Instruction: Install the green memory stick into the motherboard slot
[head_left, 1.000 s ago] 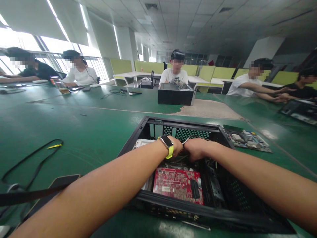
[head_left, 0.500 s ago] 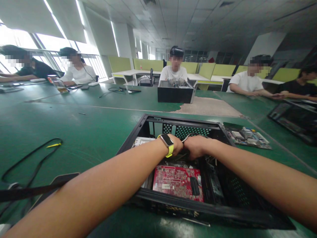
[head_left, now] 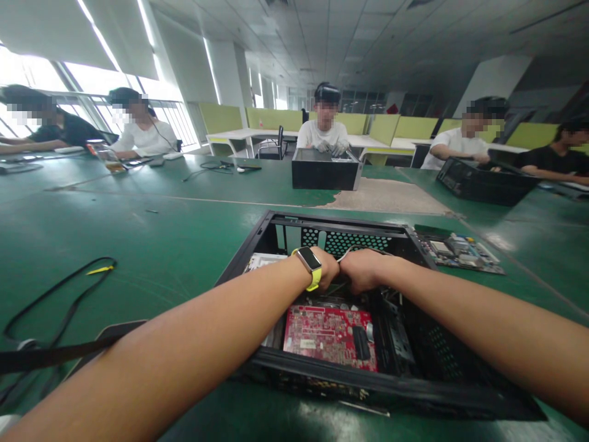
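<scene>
Before me an open black computer case (head_left: 317, 362) lies on its side, and both my hands reach into its far half. My left hand (head_left: 327, 269), a watch with a yellow band on its wrist, has its fingers curled down; what they hold is hidden. Beside it, nearly touching, my right hand (head_left: 361, 270) is closed around a thin grey cable (head_left: 352, 250) that runs between the hands and toward the back wall. Below them sits a red circuit board (head_left: 317, 337). A silvery metal part (head_left: 267, 261) is at the case's left side, partly behind my left arm.
A loose motherboard (head_left: 460, 252) lies right of the case on the green table (head_left: 184, 239). A black cord (head_left: 50, 288) with a yellow tie is at left. Opposite, a gloved person works in another case (head_left: 324, 175); a further case (head_left: 488, 181) stands at right before a co-worker.
My hands stay at nearly the same spot in the case. At right, a co-worker's black case has shifted away and to the left, now in front of that person.
</scene>
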`<action>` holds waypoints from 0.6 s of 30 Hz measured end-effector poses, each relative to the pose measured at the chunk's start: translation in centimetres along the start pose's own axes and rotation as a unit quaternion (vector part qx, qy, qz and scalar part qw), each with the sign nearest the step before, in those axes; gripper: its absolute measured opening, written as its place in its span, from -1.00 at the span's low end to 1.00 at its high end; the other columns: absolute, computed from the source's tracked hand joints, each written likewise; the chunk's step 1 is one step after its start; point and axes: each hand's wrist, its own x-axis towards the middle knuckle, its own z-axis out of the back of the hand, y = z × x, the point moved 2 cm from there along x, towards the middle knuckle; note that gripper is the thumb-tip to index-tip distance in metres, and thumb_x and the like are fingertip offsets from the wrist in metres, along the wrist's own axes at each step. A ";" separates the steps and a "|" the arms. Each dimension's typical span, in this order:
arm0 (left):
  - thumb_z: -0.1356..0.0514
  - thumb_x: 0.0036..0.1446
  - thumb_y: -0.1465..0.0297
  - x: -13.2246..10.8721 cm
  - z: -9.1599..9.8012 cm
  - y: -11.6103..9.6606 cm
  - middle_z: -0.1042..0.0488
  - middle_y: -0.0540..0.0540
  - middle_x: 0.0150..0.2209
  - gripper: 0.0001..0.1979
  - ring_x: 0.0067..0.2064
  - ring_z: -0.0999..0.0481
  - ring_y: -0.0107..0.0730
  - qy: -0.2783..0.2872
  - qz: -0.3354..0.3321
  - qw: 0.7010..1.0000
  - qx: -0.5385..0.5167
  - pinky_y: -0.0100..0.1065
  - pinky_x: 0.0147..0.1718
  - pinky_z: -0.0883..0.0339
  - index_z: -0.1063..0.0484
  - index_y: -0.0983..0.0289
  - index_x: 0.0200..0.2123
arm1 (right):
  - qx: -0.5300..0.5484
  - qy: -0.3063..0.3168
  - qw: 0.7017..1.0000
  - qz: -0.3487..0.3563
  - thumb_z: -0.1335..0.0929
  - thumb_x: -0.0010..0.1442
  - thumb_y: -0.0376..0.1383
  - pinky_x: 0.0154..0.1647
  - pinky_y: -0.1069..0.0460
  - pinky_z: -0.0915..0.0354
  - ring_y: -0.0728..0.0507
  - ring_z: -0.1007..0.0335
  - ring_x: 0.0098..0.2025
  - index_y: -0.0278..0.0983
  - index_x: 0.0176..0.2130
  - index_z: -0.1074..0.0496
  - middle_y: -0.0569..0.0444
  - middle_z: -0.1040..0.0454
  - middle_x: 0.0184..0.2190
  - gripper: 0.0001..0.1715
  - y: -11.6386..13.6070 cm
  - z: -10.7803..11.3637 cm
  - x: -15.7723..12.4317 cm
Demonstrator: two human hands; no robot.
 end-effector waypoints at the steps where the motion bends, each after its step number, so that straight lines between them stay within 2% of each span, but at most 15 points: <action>1: -0.32 -0.11 0.37 0.0 0.0 0.0 -0.57 0.26 -0.17 -0.64 -0.17 -0.55 -0.05 0.001 0.002 1.000 0.001 -0.27 -0.25 -0.43 -0.56 0.32 -0.17 | -0.001 -0.001 1.000 0.001 -0.41 -0.16 -0.17 -0.40 0.01 -0.31 -0.30 -0.51 -0.21 -0.29 -0.18 -0.55 -0.13 -0.58 -0.24 -0.51 0.0 0.0 0.0; 7: -0.34 -0.15 0.40 -0.5 0.3 -0.5 -0.56 0.28 -0.15 -0.62 -0.16 -0.54 -0.08 0.005 0.012 1.000 0.005 -0.32 -0.25 -0.42 -0.56 0.35 -0.18 | -0.007 -0.007 1.000 0.007 -0.41 -0.17 -0.17 -0.38 0.01 -0.32 -0.31 -0.51 -0.20 -0.29 -0.15 -0.54 -0.15 -0.57 -0.20 -0.47 -0.1 -0.2 0.1; 10: -0.34 -0.16 0.41 -0.7 0.4 -0.6 -0.56 0.26 -0.14 -0.63 -0.17 -0.54 -0.11 0.002 0.016 1.000 0.004 -0.33 -0.25 -0.41 -0.56 0.35 -0.19 | -0.011 -0.010 1.000 0.010 -0.40 -0.16 -0.18 -0.40 0.00 -0.32 -0.32 -0.51 -0.21 -0.30 -0.18 -0.55 -0.16 -0.57 -0.22 -0.51 0.0 -0.2 0.0; 18: -0.35 -0.18 0.38 -0.2 -0.3 -0.4 -0.59 0.15 -0.21 -0.69 -0.17 -0.53 -0.17 -0.034 0.023 0.999 -0.025 -0.37 -0.23 -0.37 -0.59 0.23 -0.25 | -0.017 -0.007 1.000 0.009 -0.42 -0.16 -0.17 -0.36 0.00 -0.33 -0.32 -0.51 -0.19 -0.29 -0.15 -0.54 -0.14 -0.57 -0.21 -0.48 0.0 -0.3 0.1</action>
